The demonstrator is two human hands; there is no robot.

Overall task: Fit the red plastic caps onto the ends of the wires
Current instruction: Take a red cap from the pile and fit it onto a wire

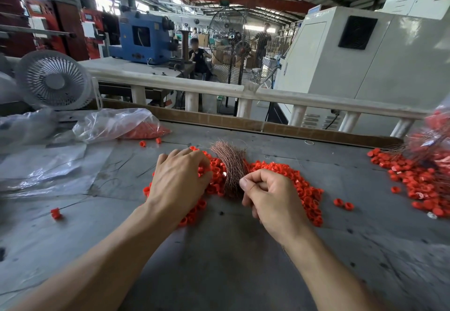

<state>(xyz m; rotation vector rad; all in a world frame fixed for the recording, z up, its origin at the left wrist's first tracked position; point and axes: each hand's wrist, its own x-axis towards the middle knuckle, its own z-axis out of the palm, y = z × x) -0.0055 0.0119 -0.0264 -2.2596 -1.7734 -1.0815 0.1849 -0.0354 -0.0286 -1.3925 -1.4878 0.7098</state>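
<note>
A heap of red plastic caps point(289, 177) lies on the grey table in front of me. A bundle of thin copper-coloured wires point(230, 162) lies across the middle of the heap. My left hand point(179, 177) rests palm down on the left part of the heap, fingers bent into the caps; what is under it is hidden. My right hand point(267, 196) is curled at the right side of the bundle, thumb and forefinger pinched at the wires' near end.
A clear plastic bag point(114, 123) holding more red caps lies at the back left, beside a small white fan point(53, 82). A second spread of caps point(418, 181) with wires covers the right edge. Loose caps point(343, 204) are scattered around. A cardboard strip and white railing point(316, 100) bound the table's far side.
</note>
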